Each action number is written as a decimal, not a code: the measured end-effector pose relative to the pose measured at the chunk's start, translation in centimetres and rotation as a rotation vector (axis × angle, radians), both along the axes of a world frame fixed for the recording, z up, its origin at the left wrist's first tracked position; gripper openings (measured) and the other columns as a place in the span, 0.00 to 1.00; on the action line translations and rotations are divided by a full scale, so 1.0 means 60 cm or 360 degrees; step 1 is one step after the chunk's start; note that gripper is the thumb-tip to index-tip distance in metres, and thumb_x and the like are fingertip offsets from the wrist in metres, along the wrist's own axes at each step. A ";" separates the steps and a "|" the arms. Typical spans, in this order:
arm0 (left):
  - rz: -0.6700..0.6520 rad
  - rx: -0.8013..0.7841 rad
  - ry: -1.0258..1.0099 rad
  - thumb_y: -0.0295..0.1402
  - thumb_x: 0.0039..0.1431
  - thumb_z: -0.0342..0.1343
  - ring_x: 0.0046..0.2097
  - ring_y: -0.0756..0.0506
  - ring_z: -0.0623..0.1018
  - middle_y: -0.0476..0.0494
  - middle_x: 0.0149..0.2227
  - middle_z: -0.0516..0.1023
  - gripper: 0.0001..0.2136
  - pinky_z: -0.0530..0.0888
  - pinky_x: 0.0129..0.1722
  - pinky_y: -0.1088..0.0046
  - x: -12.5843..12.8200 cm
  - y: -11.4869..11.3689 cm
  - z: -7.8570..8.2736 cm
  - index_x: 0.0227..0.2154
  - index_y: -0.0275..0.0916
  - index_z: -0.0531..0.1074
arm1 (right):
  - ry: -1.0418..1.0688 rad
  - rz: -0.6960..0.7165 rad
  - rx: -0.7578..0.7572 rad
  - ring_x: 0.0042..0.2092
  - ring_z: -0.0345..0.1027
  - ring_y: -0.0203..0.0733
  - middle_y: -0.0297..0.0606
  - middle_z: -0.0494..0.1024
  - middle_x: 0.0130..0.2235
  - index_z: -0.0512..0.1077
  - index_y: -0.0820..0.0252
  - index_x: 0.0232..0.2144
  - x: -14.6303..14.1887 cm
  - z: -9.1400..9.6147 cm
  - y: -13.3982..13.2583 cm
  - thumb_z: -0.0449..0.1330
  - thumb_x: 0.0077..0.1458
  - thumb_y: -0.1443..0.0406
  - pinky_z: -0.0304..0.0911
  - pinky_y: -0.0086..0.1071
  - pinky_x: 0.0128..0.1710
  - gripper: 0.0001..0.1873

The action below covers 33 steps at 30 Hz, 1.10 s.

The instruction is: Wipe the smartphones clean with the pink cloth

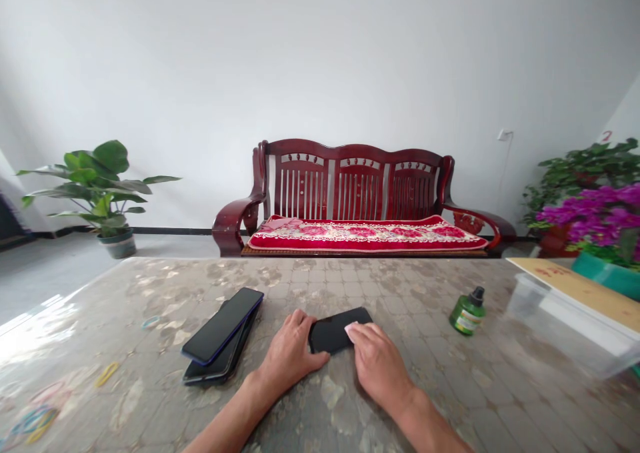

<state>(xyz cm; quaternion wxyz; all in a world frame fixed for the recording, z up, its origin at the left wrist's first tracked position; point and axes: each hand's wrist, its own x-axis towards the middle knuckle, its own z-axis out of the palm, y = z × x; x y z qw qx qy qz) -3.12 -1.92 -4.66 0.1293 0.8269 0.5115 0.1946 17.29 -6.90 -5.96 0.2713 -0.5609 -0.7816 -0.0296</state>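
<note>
A black smartphone [331, 333] lies screen up on the patterned tablecloth, between my two hands. My left hand [295, 347] grips its left end, thumb along the near edge and fingers at the far side. With closed fingers, my right hand [376, 359] presses a small white wipe [351, 333] against the screen's right part; most of the wipe is hidden under the fingers. To the left, two more phones are stacked askew: a blue-edged phone [224, 326] rests on top of a dark phone [213, 371].
A green bottle [468, 313] with a black cap stands to the right. Beyond it is a clear plastic box [565, 323] with a tan board [585, 291] on top. Rubber bands [37, 423] lie at the near left. A wooden bench [350, 179] stands behind the table.
</note>
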 end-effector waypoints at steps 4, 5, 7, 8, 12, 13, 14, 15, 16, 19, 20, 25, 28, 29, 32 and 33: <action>0.0000 0.0000 -0.0008 0.38 0.45 0.63 0.49 0.38 0.72 0.42 0.43 0.71 0.21 0.68 0.52 0.67 0.000 -0.001 -0.001 0.45 0.40 0.73 | 0.0004 -0.0176 0.0004 0.50 0.70 0.43 0.44 0.79 0.47 0.76 0.61 0.47 0.032 -0.003 0.015 0.47 0.61 0.75 0.64 0.36 0.54 0.21; -0.0001 0.0005 -0.0010 0.39 0.45 0.63 0.49 0.38 0.72 0.41 0.43 0.71 0.21 0.68 0.52 0.67 0.000 -0.001 -0.001 0.45 0.40 0.73 | 0.0007 -0.0191 0.0001 0.50 0.70 0.43 0.44 0.79 0.47 0.76 0.62 0.47 0.032 -0.003 0.015 0.47 0.61 0.75 0.64 0.36 0.54 0.21; -0.0004 0.0017 -0.0006 0.39 0.45 0.63 0.49 0.38 0.72 0.41 0.43 0.71 0.21 0.68 0.52 0.66 0.000 0.000 -0.003 0.45 0.40 0.73 | 0.0024 -0.0182 -0.0009 0.49 0.70 0.44 0.44 0.79 0.47 0.76 0.62 0.47 0.022 -0.002 0.011 0.48 0.60 0.75 0.64 0.37 0.54 0.21; -0.0004 0.0020 0.0000 0.39 0.45 0.63 0.49 0.38 0.72 0.41 0.43 0.71 0.21 0.69 0.51 0.66 0.000 0.001 -0.003 0.44 0.39 0.73 | 0.0038 -0.0149 -0.0016 0.50 0.70 0.44 0.43 0.79 0.47 0.76 0.61 0.47 0.013 0.000 0.008 0.48 0.60 0.75 0.64 0.36 0.54 0.21; 0.0005 0.0018 0.0027 0.39 0.45 0.63 0.49 0.38 0.72 0.42 0.43 0.71 0.21 0.69 0.50 0.67 0.000 0.003 -0.003 0.44 0.40 0.72 | 0.0073 0.0092 -0.0036 0.51 0.69 0.43 0.40 0.79 0.48 0.75 0.60 0.48 -0.023 0.004 -0.003 0.49 0.59 0.76 0.63 0.34 0.55 0.21; 0.0006 0.0015 0.0032 0.39 0.45 0.63 0.49 0.38 0.72 0.42 0.43 0.71 0.21 0.69 0.50 0.67 -0.001 0.003 -0.003 0.44 0.41 0.72 | 0.0073 0.0123 -0.0040 0.51 0.69 0.42 0.40 0.79 0.48 0.75 0.60 0.48 -0.026 0.005 -0.002 0.49 0.59 0.76 0.62 0.34 0.55 0.21; 0.0005 0.0015 0.0035 0.39 0.45 0.63 0.49 0.38 0.72 0.42 0.43 0.71 0.21 0.69 0.50 0.67 -0.001 0.004 -0.004 0.44 0.41 0.72 | 0.0071 0.0125 -0.0044 0.50 0.69 0.42 0.40 0.79 0.48 0.76 0.60 0.48 -0.025 0.004 0.000 0.49 0.59 0.76 0.62 0.34 0.55 0.21; 0.0003 0.0016 0.0037 0.39 0.45 0.63 0.49 0.38 0.72 0.42 0.43 0.71 0.20 0.69 0.50 0.67 -0.002 0.004 -0.004 0.44 0.41 0.72 | 0.0069 0.0099 -0.0048 0.50 0.69 0.42 0.40 0.79 0.48 0.76 0.60 0.48 -0.021 0.004 0.003 0.49 0.59 0.76 0.63 0.34 0.54 0.21; 0.0002 0.0017 0.0038 0.39 0.46 0.63 0.49 0.39 0.72 0.42 0.43 0.71 0.21 0.69 0.50 0.67 -0.002 0.004 -0.004 0.44 0.41 0.72 | 0.0066 0.0052 -0.0051 0.50 0.69 0.42 0.40 0.79 0.47 0.76 0.60 0.47 -0.014 0.003 0.008 0.49 0.60 0.75 0.62 0.34 0.54 0.21; -0.0005 0.0015 0.0040 0.40 0.45 0.63 0.49 0.39 0.72 0.42 0.43 0.71 0.21 0.69 0.49 0.67 -0.004 0.005 -0.005 0.44 0.41 0.72 | 0.0054 -0.0127 -0.0062 0.50 0.70 0.43 0.42 0.79 0.47 0.77 0.62 0.46 0.013 -0.001 0.025 0.48 0.60 0.75 0.62 0.34 0.55 0.20; -0.0005 0.0012 0.0040 0.40 0.45 0.63 0.48 0.39 0.72 0.42 0.43 0.71 0.21 0.69 0.49 0.67 -0.004 0.005 -0.005 0.44 0.40 0.73 | 0.0049 -0.0173 -0.0070 0.50 0.70 0.43 0.42 0.79 0.47 0.77 0.63 0.46 0.020 -0.002 0.031 0.48 0.60 0.74 0.62 0.34 0.55 0.20; -0.0009 0.0013 0.0029 0.40 0.45 0.63 0.48 0.39 0.72 0.42 0.43 0.72 0.22 0.70 0.48 0.67 -0.004 0.006 -0.003 0.44 0.40 0.73 | 0.0019 -0.0241 -0.0116 0.50 0.70 0.44 0.44 0.79 0.47 0.77 0.64 0.47 0.012 0.002 0.045 0.48 0.60 0.74 0.61 0.34 0.54 0.21; -0.0013 0.0025 0.0038 0.40 0.45 0.63 0.48 0.39 0.72 0.41 0.43 0.72 0.21 0.70 0.48 0.67 -0.003 0.006 -0.003 0.43 0.40 0.73 | 0.0047 -0.0057 -0.0120 0.50 0.70 0.43 0.41 0.80 0.47 0.77 0.61 0.46 -0.023 0.009 0.042 0.48 0.59 0.75 0.61 0.33 0.55 0.21; -0.0013 0.0030 0.0038 0.40 0.45 0.63 0.48 0.39 0.73 0.41 0.43 0.72 0.20 0.70 0.48 0.67 -0.002 0.005 -0.003 0.43 0.39 0.73 | 0.0050 0.0040 -0.0111 0.50 0.69 0.42 0.40 0.79 0.47 0.77 0.61 0.46 -0.036 0.011 0.041 0.49 0.58 0.75 0.61 0.33 0.55 0.21; -0.0012 0.0026 0.0025 0.40 0.47 0.62 0.48 0.39 0.73 0.41 0.43 0.72 0.20 0.69 0.47 0.68 -0.002 0.005 -0.003 0.43 0.39 0.72 | 0.0027 0.0241 -0.0083 0.50 0.69 0.42 0.40 0.79 0.47 0.77 0.60 0.47 -0.063 0.014 0.040 0.50 0.59 0.74 0.61 0.32 0.55 0.20; -0.0010 0.0021 0.0024 0.40 0.47 0.62 0.48 0.39 0.73 0.41 0.43 0.72 0.19 0.69 0.47 0.68 -0.003 0.005 -0.004 0.43 0.39 0.72 | 0.0013 0.0250 -0.0079 0.49 0.69 0.42 0.40 0.80 0.47 0.77 0.60 0.47 -0.064 0.013 0.043 0.50 0.59 0.74 0.61 0.32 0.55 0.20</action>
